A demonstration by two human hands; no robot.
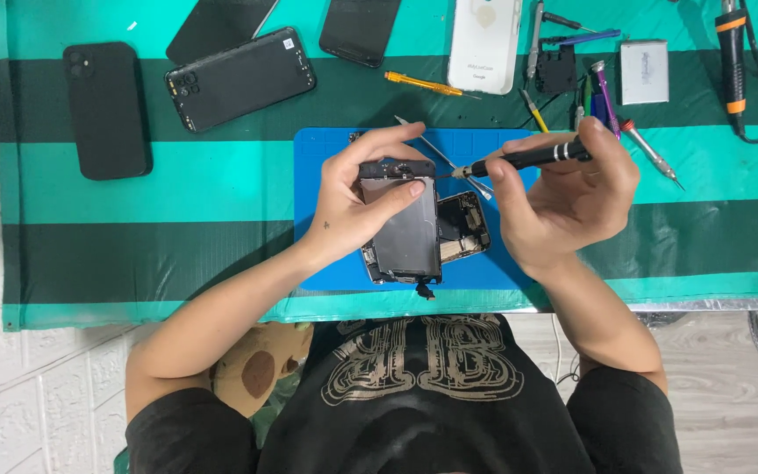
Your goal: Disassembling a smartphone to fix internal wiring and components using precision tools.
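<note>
Left hand [357, 197] clamps the lifted screen panel [405, 224], thumb on its back, fingers over the top edge, panel tilted up above the blue mat [326, 158]. Right hand [563, 189] pinches a black screwdriver [528, 158], tip at the panel's top edge. Opened phone body [465, 226] lies on the mat just beside the panel. Worktop [221, 184] also carries a black phone [105, 110], white case [484, 42], yellow screwdriver [423, 84].

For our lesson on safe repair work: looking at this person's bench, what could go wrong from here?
1. The left hand holds the lifted screen by its edge; it might slip or strain whatever still joins it to the phone body.
2. The screwdriver in the right hand points at the screen's top edge; a slip could scratch parts.
3. Loose tools crowd the mat.
</note>
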